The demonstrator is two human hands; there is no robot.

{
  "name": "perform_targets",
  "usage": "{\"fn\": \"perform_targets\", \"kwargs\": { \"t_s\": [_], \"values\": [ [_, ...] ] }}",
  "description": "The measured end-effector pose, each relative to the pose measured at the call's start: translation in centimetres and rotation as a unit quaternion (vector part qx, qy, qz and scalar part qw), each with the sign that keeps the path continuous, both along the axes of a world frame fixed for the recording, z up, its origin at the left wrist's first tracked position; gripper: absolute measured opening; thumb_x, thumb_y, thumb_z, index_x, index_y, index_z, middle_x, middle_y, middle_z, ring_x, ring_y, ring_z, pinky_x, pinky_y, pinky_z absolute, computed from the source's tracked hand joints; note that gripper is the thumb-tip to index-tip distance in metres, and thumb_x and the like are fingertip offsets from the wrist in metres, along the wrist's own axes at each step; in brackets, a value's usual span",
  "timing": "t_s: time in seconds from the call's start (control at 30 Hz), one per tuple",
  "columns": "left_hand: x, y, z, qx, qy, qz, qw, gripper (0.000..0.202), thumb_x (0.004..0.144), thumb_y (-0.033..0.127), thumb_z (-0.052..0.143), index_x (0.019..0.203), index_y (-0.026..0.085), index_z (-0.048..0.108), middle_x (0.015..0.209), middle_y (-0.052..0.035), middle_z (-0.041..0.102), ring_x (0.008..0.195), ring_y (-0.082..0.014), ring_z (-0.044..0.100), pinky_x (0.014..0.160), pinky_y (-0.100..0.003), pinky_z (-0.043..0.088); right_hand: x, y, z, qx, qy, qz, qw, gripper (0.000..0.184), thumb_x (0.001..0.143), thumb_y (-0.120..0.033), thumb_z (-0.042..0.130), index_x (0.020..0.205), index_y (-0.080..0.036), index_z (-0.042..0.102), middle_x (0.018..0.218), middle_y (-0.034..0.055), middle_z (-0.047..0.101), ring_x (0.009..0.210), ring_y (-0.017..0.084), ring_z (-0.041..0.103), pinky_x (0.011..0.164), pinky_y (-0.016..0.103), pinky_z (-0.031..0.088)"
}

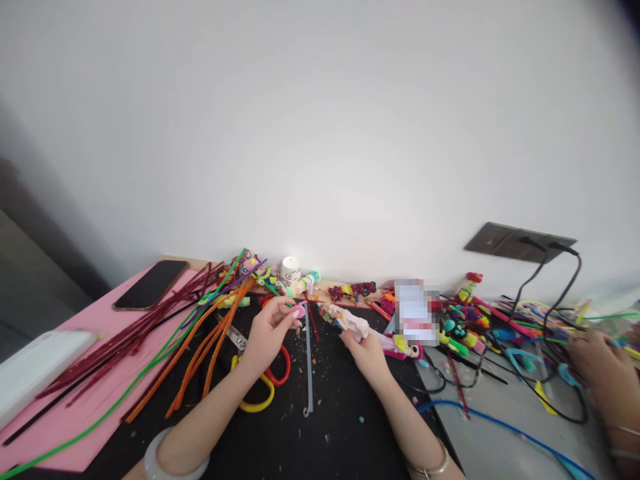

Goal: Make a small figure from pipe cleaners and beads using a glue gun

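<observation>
My left hand [270, 333] is raised over the black mat, its thumb and fingers pinched on a small pink piece [298, 311]. A narrow translucent strip [309, 367] runs down just right of those fingertips; whether it touches them I cannot tell. My right hand [367, 357] is closed on a pale pink, fuzzy craft figure [356, 325], which looks made of chenille stems. The figure's far end by the fingers shows mixed colours, partly hidden. Scissors with a yellow handle [260, 403] and red-handled scissors [286, 367] lie beneath my left forearm.
Orange chenille stems [210, 353] and dark red stems [145, 327] spread across pink paper [75, 427] at left, beside a dark phone [151, 285]. A white roll [291, 269] stands by the wall. At right are a lit phone [417, 313], cables and another person's hand [603, 367].
</observation>
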State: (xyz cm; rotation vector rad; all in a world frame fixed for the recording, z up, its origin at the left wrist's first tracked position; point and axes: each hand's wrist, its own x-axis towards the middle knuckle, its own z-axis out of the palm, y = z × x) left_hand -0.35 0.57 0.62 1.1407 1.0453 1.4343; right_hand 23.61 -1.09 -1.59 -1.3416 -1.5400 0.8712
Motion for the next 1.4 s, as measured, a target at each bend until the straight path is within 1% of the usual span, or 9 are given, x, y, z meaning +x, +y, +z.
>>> {"fn": "perform_targets", "kwargs": {
  "t_s": [0.2, 0.33, 0.43, 0.53, 0.63, 0.8, 0.9, 1.17, 1.4],
  "values": [
    [0.1, -0.3, 0.8, -0.038, -0.031, -0.014, 0.999, 0.052, 0.067, 0.053, 0.095, 0.096, 0.021, 0.065, 0.073, 0.0025, 0.073, 0.068, -0.0194, 0.078, 0.072, -0.034, 0.068, 0.2, 0.0, -0.6, 0.097, -0.233, -0.057, 0.966, 0.043, 0.09, -0.027, 0.063, 0.131, -0.022, 0.074, 0.126, 0.0138, 0.08, 0.114, 0.035, 0.074, 0.096, 0.043, 0.054],
    [0.1, -0.3, 0.9, -0.069, -0.063, -0.03, 0.995, 0.058, 0.063, 0.053, 0.098, 0.098, 0.02, 0.065, 0.075, 0.0026, 0.074, 0.067, -0.0165, 0.075, 0.074, -0.033, 0.068, 0.0, 0.1, -1.4, 0.091, -0.373, -0.099, 0.918, 0.058, 0.085, -0.015, 0.065, 0.142, -0.02, 0.07, 0.125, 0.0155, 0.078, 0.116, 0.036, 0.068, 0.094, 0.043, 0.049],
    [0.1, -0.3, 0.8, -0.074, -0.067, -0.033, 0.994, 0.061, 0.063, 0.055, 0.098, 0.101, 0.02, 0.065, 0.075, 0.0034, 0.073, 0.067, -0.0164, 0.075, 0.074, -0.034, 0.068, -0.3, 0.0, -1.6, 0.083, -0.416, -0.114, 0.898, 0.061, 0.082, -0.013, 0.067, 0.143, -0.019, 0.07, 0.124, 0.0164, 0.076, 0.117, 0.037, 0.064, 0.093, 0.045, 0.047],
    [0.2, -0.5, 0.8, -0.074, -0.063, -0.038, 0.995, 0.062, 0.063, 0.056, 0.098, 0.101, 0.02, 0.065, 0.075, 0.0033, 0.073, 0.067, -0.0173, 0.076, 0.073, -0.034, 0.068, -0.5, -0.1, -1.5, 0.117, -0.394, -0.137, 0.901, 0.059, 0.082, -0.016, 0.069, 0.141, -0.022, 0.072, 0.131, 0.017, 0.072, 0.122, 0.04, 0.062, 0.098, 0.051, 0.048],
    [0.5, -0.8, 1.1, -0.077, -0.069, -0.055, 0.993, 0.06, 0.064, 0.055, 0.098, 0.1, 0.02, 0.066, 0.074, 0.0036, 0.073, 0.067, -0.0165, 0.076, 0.072, -0.032, 0.067, -0.8, -0.5, -1.0, 0.213, -0.307, -0.116, 0.92, 0.045, 0.09, -0.02, 0.064, 0.133, -0.022, 0.073, 0.131, 0.0148, 0.073, 0.124, 0.037, 0.063, 0.103, 0.053, 0.049],
    [1.2, -1.4, 1.4, -0.094, -0.072, -0.095, 0.988, 0.057, 0.064, 0.051, 0.099, 0.098, 0.019, 0.067, 0.076, 0.0033, 0.074, 0.066, -0.0149, 0.075, 0.071, -0.03, 0.067, -2.5, -1.3, 0.0, 0.28, -0.189, -0.008, 0.941, 0.02, 0.097, -0.017, 0.063, 0.111, -0.023, 0.076, 0.1, 0.0081, 0.08, 0.095, 0.027, 0.071, 0.085, 0.04, 0.056],
    [1.6, -1.7, 1.3, -0.095, -0.064, -0.123, 0.986, 0.054, 0.064, 0.05, 0.099, 0.096, 0.019, 0.068, 0.076, 0.0026, 0.074, 0.067, -0.0153, 0.075, 0.073, -0.031, 0.068, -3.6, -1.5, 0.3, 0.3, -0.165, 0.024, 0.939, 0.018, 0.101, -0.014, 0.061, 0.1, -0.024, 0.077, 0.092, 0.0059, 0.081, 0.087, 0.025, 0.073, 0.082, 0.038, 0.058],
    [1.9, -1.6, 0.5, -0.086, -0.063, -0.144, 0.984, 0.053, 0.065, 0.05, 0.1, 0.095, 0.019, 0.069, 0.08, 0.0012, 0.077, 0.07, -0.0155, 0.077, 0.076, -0.031, 0.068, -4.2, -1.5, 0.2, 0.278, -0.106, 0.013, 0.955, 0.018, 0.099, -0.013, 0.064, 0.093, -0.022, 0.078, 0.086, 0.0061, 0.082, 0.08, 0.024, 0.076, 0.075, 0.035, 0.061],
    [1.7, -1.6, -0.1, -0.043, -0.018, -0.142, 0.989, 0.037, 0.077, 0.046, 0.091, 0.093, 0.019, 0.072, 0.09, -0.0042, 0.082, 0.081, -0.0193, 0.079, 0.082, -0.033, 0.067, -4.2, -1.5, 0.4, 0.25, -0.083, 0.008, 0.965, 0.019, 0.099, -0.016, 0.061, 0.09, -0.022, 0.076, 0.083, 0.0051, 0.08, 0.072, 0.022, 0.073, 0.069, 0.03, 0.058]
  ]
}}
